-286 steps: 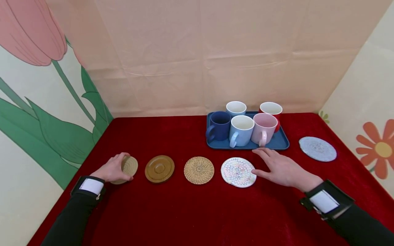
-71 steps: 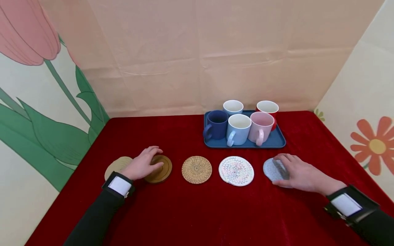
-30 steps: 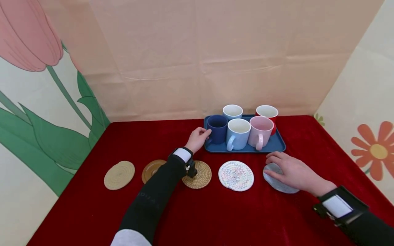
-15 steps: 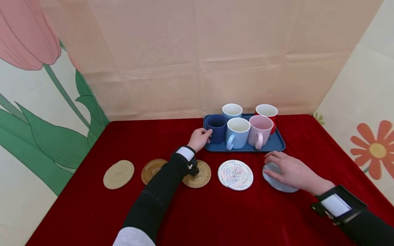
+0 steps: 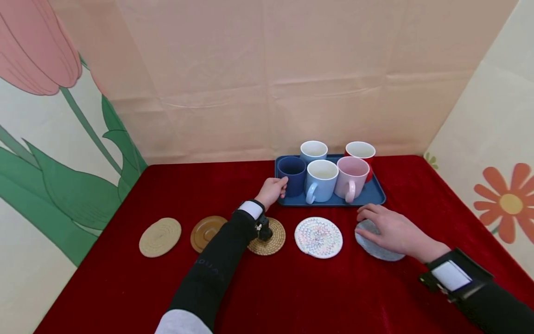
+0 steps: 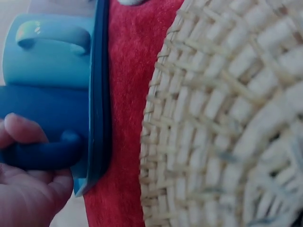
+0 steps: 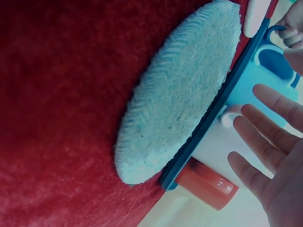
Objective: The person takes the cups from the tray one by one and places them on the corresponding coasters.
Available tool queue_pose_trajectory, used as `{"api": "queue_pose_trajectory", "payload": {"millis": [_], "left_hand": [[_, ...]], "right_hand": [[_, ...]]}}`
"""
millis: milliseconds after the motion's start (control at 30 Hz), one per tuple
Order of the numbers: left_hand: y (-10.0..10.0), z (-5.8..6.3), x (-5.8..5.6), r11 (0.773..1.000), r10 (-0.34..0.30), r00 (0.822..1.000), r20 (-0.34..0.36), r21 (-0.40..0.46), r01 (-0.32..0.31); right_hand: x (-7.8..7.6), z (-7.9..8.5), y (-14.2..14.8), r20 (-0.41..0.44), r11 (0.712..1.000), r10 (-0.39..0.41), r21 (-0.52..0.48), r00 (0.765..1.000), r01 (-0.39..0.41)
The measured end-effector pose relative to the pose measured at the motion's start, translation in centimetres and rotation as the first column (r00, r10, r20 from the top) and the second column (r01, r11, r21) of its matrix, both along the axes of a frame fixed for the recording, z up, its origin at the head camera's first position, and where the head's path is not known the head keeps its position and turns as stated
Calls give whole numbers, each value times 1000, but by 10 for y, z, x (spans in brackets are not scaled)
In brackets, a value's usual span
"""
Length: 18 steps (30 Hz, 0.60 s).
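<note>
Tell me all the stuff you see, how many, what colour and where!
cloth: 1, red, spread underneath
tray: 1, blue, on the cloth, near the back
mugs: 5, dark blue, pink, red, two light blue, on the tray
coasters: 5, beige, brown, tan, patterned white, grey-blue, left to right
backdrop: 1, peach, behind
tulip picture: 1, pink, left wall
flower picture: 1, orange, right wall
sleeves: 2, mostly black, both arms
wristbands: 2, black and white, wrists
left grip: 1, bare, holding the dark blue mug by its handle
right grip: 1, bare, over the grey-blue coaster
</note>
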<state>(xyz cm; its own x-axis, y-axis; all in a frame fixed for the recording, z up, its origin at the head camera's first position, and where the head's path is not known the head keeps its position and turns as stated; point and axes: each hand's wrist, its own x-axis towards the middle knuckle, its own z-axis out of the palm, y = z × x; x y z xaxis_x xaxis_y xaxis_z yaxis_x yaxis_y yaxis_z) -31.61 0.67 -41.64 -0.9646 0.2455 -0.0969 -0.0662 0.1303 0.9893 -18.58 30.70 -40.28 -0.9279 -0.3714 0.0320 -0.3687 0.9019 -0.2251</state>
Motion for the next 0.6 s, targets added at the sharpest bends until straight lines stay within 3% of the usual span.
{"api": "queue_pose_trajectory", "payload": {"millis": [300,600], "left_hand": [[7,0,11,995,86,994,-74,-52,-90],[7,-1,19,975,206,976,-75,105,-197]], "right_hand": [[-3,2,-7,-32,1000,3,7,999,-3],[-35,0,3,-58,983,-117,135,991,124]]}}
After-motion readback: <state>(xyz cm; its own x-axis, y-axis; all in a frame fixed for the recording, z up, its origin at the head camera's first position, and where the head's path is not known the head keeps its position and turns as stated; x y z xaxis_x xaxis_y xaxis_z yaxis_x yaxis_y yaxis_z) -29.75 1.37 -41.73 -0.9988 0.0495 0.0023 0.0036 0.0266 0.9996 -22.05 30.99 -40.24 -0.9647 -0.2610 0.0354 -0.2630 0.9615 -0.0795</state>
